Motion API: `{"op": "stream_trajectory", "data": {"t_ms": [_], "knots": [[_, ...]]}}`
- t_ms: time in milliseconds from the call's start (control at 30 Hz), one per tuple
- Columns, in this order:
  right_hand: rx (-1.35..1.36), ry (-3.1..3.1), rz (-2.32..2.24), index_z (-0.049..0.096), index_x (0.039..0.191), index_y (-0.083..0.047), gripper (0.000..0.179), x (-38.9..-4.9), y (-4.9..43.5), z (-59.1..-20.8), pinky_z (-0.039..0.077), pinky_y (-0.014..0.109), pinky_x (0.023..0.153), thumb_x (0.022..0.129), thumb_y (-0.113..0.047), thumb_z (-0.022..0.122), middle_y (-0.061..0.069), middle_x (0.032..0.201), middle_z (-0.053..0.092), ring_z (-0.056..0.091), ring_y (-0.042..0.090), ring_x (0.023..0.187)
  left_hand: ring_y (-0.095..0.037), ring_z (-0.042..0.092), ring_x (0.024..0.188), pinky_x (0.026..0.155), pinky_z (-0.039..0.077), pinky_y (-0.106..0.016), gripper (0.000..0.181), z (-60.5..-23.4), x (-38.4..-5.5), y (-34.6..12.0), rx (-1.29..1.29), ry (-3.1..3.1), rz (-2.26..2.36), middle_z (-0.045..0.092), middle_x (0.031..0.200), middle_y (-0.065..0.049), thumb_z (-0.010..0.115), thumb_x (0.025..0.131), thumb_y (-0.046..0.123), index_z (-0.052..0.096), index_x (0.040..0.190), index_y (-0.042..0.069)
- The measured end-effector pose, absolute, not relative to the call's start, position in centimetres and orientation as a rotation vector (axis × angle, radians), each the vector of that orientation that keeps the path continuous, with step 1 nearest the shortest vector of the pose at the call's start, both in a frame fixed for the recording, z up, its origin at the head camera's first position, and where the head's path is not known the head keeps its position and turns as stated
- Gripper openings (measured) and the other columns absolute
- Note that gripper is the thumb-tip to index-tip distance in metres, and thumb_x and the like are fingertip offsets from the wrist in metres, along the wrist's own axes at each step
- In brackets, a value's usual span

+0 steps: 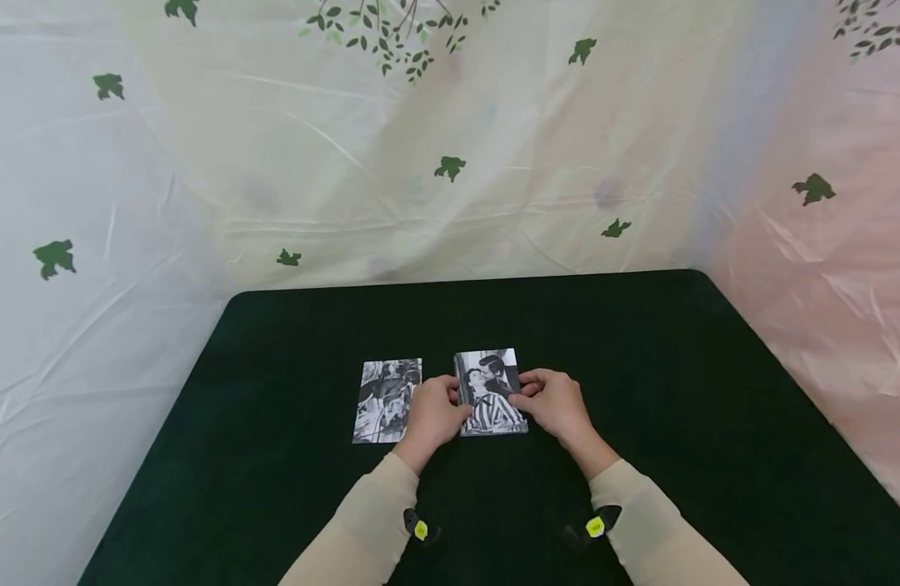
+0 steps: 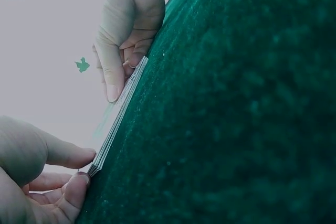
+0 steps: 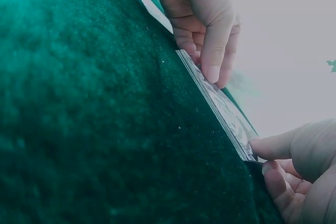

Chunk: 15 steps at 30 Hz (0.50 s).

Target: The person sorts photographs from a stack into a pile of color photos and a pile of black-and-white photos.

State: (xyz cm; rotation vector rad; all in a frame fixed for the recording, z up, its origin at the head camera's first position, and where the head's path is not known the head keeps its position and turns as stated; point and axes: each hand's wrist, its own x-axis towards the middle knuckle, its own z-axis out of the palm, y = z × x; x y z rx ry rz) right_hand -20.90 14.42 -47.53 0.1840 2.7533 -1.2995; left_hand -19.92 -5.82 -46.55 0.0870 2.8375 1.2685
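A stack of black-and-white photo cards (image 1: 491,413) lies on the dark green tabletop, its top picture showing figures and striped cloth. My left hand (image 1: 433,413) grips the stack's left edge, thumb on top and fingers at the side. On the opposite edge, my right hand (image 1: 560,403) pinches the cards between thumb and fingers. Several layered edges of the stack (image 2: 119,116) show in the left wrist view. The right wrist view shows the same stack (image 3: 218,106) with a hand at each side. Another black-and-white photo card (image 1: 382,400) lies left of the stack, partly covered by my left hand.
The green cloth-covered table (image 1: 274,505) has rounded far corners. Behind and beside it hangs a pale curtain (image 1: 333,187) with green bird and leaf prints. Dark straps with yellow tags (image 1: 595,527) sit at both sleeves.
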Motion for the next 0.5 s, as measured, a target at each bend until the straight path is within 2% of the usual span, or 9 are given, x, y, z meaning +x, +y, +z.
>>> {"op": "stream_trajectory", "data": {"t_ms": [500], "knots": [[0.217,2.703,-1.334,0.065,0.118,-0.009,0.039,-20.83,14.26,-47.22,0.049,0.031,0.067,0.083,-0.021,0.077,0.004,0.09,0.064,0.059,0.018,0.077,-0.018,0.054,0.08,0.07,0.047,-0.034,0.043,-46.46,-19.91,-5.82,0.062,2.814,1.26,0.061,0.091,-0.005,0.078,0.079,0.015,0.065,0.118,0.001]]}}
